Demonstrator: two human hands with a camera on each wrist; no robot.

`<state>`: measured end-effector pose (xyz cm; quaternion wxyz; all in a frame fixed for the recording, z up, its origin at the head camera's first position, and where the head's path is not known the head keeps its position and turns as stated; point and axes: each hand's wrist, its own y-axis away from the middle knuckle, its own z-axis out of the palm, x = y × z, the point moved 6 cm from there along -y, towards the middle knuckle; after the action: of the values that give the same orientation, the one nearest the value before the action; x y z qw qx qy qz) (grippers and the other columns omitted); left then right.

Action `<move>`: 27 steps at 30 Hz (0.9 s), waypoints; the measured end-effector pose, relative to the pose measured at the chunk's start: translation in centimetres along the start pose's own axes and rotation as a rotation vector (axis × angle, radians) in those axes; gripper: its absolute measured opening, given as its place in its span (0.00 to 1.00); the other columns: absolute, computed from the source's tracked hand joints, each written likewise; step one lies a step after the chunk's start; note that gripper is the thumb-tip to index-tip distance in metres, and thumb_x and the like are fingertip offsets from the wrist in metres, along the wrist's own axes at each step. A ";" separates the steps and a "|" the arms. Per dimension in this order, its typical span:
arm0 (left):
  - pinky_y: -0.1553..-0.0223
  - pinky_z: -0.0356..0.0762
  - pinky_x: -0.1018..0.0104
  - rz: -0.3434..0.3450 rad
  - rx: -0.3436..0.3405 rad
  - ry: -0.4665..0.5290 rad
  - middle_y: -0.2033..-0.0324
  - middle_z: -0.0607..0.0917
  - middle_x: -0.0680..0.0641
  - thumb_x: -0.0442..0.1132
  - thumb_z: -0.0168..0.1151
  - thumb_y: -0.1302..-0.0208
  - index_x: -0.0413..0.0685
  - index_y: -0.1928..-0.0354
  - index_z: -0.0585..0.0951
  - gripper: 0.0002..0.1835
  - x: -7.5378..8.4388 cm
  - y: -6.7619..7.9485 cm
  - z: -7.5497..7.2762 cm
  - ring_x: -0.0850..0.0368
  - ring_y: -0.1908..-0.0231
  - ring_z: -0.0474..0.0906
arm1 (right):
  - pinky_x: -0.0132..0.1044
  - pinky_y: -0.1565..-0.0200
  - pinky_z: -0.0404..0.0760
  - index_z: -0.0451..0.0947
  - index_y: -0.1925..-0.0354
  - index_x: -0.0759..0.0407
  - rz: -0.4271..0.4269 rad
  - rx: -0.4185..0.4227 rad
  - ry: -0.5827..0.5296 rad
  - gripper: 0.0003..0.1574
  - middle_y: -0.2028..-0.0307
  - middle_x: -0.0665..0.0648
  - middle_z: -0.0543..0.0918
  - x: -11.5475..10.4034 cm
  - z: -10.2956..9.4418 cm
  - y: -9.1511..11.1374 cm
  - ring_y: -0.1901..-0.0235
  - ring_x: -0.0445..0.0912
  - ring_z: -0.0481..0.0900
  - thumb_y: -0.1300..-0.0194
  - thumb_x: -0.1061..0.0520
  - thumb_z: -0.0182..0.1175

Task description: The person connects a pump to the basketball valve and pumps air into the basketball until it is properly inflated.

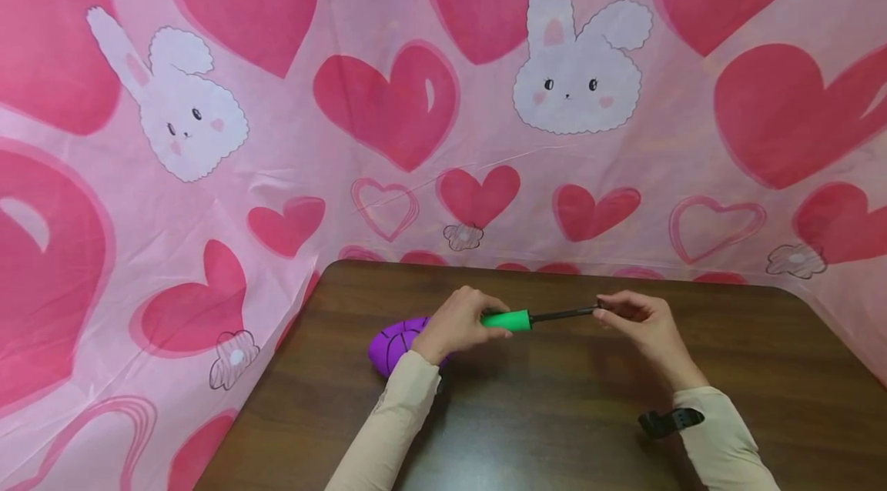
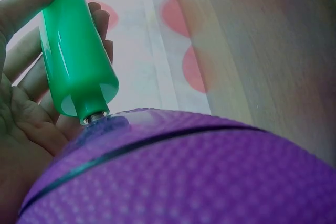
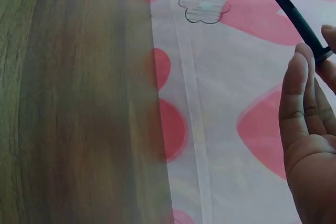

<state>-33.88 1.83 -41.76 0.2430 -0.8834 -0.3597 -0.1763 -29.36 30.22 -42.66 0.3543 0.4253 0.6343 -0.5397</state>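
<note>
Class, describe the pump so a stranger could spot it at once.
Find the brown table, then the purple ball by the left hand. From there the pump stretches to the right hand; its green barrel and black rod set it apart.

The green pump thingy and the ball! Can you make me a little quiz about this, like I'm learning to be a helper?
1. Pick one: which hand pinches the end of the thin black rod? A) left B) right C) both
2. True or false: the smooth green plastic cylinder is in the left hand.
3. Fill in the colour: in the left wrist view, the cylinder's narrow end points at the bumpy ____ ball with black lines.

Key:
1. B, the right hand
2. True
3. Purple
</note>
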 end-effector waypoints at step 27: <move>0.68 0.72 0.79 0.035 -0.041 0.002 0.70 0.90 0.60 0.46 0.82 0.46 0.53 0.57 0.93 0.14 0.9 -0.3 1.0 0.70 0.73 0.73 | 0.31 0.62 0.87 0.86 0.51 0.70 0.028 -0.082 0.151 0.16 0.61 0.31 0.88 0.8 6.8 0.7 0.67 0.37 0.87 0.38 0.64 0.73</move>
<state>-33.36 3.02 -42.05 0.2282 -0.8942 -0.3404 -0.1802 -29.04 23.71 -44.80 0.3302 0.4585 0.6749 -0.4746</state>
